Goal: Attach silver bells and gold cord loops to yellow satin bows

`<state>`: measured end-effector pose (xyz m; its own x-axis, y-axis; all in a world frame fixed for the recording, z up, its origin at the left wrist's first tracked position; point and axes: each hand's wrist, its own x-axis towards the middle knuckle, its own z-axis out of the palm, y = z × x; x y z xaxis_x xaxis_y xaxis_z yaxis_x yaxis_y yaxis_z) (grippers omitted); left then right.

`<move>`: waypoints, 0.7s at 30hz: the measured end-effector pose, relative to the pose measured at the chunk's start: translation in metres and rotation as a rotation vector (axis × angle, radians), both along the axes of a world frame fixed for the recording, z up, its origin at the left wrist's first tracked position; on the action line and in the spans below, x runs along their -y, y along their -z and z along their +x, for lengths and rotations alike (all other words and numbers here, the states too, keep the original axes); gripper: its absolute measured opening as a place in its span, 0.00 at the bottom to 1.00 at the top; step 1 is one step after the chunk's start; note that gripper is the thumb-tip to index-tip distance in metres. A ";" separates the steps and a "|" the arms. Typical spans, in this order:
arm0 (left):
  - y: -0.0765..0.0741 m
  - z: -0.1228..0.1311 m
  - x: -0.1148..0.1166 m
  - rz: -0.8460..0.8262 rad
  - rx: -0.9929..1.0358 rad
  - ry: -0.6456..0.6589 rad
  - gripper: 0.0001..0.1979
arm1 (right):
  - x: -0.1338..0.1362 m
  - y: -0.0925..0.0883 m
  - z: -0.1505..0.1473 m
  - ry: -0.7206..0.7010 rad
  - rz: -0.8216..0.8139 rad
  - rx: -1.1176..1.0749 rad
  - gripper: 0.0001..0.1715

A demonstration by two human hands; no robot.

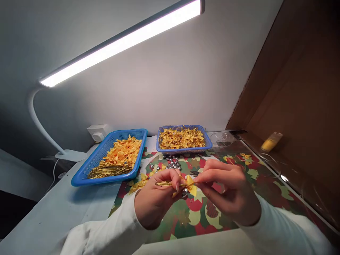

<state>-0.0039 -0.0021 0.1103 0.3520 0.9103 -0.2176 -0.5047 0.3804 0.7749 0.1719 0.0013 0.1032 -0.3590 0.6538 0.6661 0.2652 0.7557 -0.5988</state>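
Note:
A yellow ribbon bow point(190, 185) is between my two hands, above the patterned sheet. My left hand point(163, 193) is closed, pinching gold cord point(162, 183) at the bow's left side; the cord's loop sticks out to the left. A silver bell point(185, 192) hangs just under the bow. With thumb and fingertips together, my right hand point(225, 187) grips the bow's right side. The dark tips of a tool point(195, 173) show beside the right fingers; the rest is hidden, so whether that hand touches it is unclear.
A blue basket point(106, 180) at the left holds yellow bows and gold cords. Another basket point(186, 151) behind holds bows with cords. Silver bells point(174, 163) and loose bows point(140, 182) lie on the patterned sheet point(180, 219). A lamp point(127, 42) hangs above; cardboard point(300, 88) stands right.

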 end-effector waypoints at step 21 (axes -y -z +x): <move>0.027 0.006 -0.029 -0.053 -0.117 -0.134 0.14 | -0.035 0.049 -0.013 -0.088 -0.509 -0.333 0.04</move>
<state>0.0020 0.0268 0.0834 0.1979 0.9335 -0.2992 -0.4613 0.3580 0.8118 0.1594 0.0359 0.0543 -0.2523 0.8966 0.3640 -0.0486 0.3640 -0.9301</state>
